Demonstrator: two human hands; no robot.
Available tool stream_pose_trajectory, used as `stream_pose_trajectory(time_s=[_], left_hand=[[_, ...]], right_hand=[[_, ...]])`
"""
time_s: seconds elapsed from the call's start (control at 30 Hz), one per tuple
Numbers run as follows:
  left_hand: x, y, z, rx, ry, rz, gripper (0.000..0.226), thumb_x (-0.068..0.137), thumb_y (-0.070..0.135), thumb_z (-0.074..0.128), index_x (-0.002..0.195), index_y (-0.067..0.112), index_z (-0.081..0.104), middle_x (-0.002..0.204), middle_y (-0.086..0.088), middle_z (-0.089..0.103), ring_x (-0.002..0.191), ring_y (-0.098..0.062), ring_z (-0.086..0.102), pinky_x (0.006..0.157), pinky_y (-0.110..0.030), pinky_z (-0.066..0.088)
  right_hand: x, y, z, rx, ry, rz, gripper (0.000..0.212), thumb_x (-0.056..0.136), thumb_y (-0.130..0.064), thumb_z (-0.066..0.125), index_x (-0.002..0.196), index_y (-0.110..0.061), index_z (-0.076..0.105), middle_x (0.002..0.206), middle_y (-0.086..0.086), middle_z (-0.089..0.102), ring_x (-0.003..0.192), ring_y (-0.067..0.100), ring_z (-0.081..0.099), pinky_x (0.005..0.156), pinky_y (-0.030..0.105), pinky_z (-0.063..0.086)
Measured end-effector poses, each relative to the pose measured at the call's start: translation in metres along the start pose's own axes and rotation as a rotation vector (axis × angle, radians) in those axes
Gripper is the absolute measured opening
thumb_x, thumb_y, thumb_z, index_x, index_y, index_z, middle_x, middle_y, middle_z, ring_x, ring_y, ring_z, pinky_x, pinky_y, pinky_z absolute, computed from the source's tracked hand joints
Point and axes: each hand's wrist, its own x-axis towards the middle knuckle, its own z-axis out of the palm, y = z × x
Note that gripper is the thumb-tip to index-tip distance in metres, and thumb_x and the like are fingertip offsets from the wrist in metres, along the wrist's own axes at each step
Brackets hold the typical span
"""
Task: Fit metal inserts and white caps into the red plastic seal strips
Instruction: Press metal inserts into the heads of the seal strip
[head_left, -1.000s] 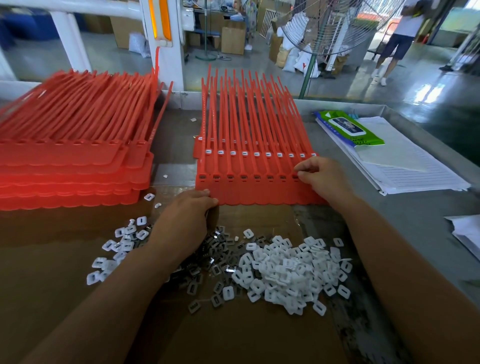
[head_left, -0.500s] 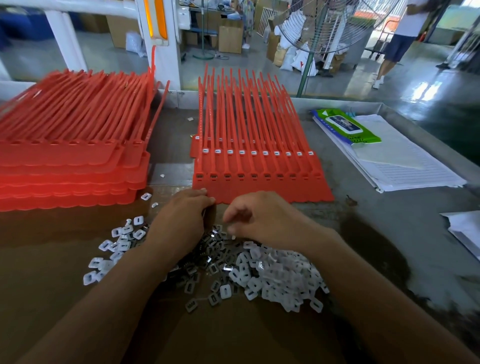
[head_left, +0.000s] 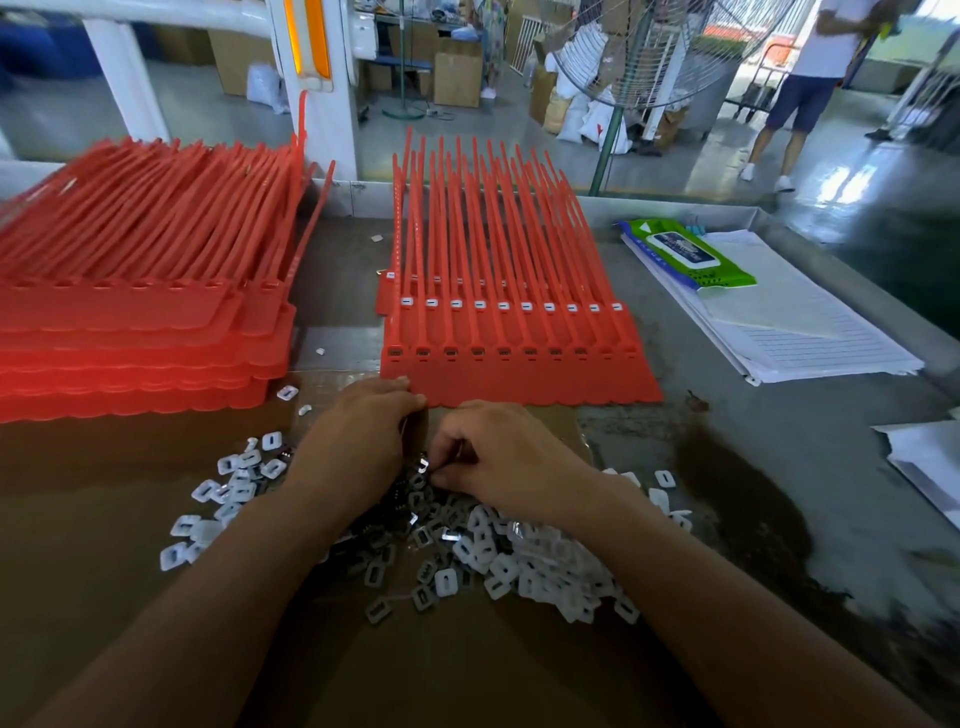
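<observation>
A sheet of joined red seal strips (head_left: 519, 358) lies ahead of me, white caps showing in a row across an underlying sheet. Below it a heap of white caps (head_left: 540, 561) spreads over brown cardboard (head_left: 104, 519), with dark metal inserts (head_left: 415, 499) mixed in at the middle. My left hand (head_left: 358, 436) rests curled at the near left corner of the red sheet; what it holds is hidden. My right hand (head_left: 498, 457) has its fingertips down in the pile, pinching a metal insert.
A tall stack of red seal strip sheets (head_left: 135, 312) fills the left. Lined papers (head_left: 810, 332) and a green wipes pack (head_left: 685, 254) lie at the right, loose paper (head_left: 930, 462) at the far right. A person (head_left: 810, 88) stands beyond the table near a fan (head_left: 644, 52).
My right hand left the right end of the red sheet and came down left into the pile beside my left hand. The left hand stayed put.
</observation>
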Motion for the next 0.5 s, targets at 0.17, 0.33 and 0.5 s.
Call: stream_pose_trajectory(time_s=[0.17,0.33,0.5], left_hand=[[-0.0002,0.0008,-0.0008,0.008,0.006,0.012,0.038,0.084,0.003,0.049,0.119,0.014,0.058,0.134,-0.007,0.048,0.126,-0.019,0.041,0.104,-0.029,0.028],[-0.0009,0.0019,-0.0018,0.013,0.003,0.003,0.039,0.085,0.004,0.048,0.121,0.016,0.057,0.135,-0.005,0.047,0.126,-0.018,0.039,0.103,-0.028,0.028],[-0.0014,0.0033,-0.0028,0.007,0.003,-0.011,0.038,0.086,0.007,0.047,0.121,0.017,0.057,0.136,-0.003,0.047,0.126,-0.018,0.039,0.102,-0.029,0.029]], right_hand=[[-0.0001,0.0012,0.0017,0.001,-0.004,-0.017,0.015,0.081,-0.014,0.067,0.096,-0.014,0.066,0.089,-0.011,0.049,0.083,0.003,0.047,0.073,0.015,0.033],[0.0006,0.0029,0.0011,0.058,-0.020,-0.006,0.010,0.080,-0.013,0.067,0.089,-0.013,0.063,0.090,-0.008,0.056,0.083,0.005,0.051,0.074,0.019,0.040],[-0.0017,0.0071,-0.0028,0.192,-0.019,0.023,0.010,0.081,-0.009,0.066,0.089,-0.015,0.062,0.076,-0.017,0.054,0.069,-0.006,0.051,0.064,0.007,0.042]])
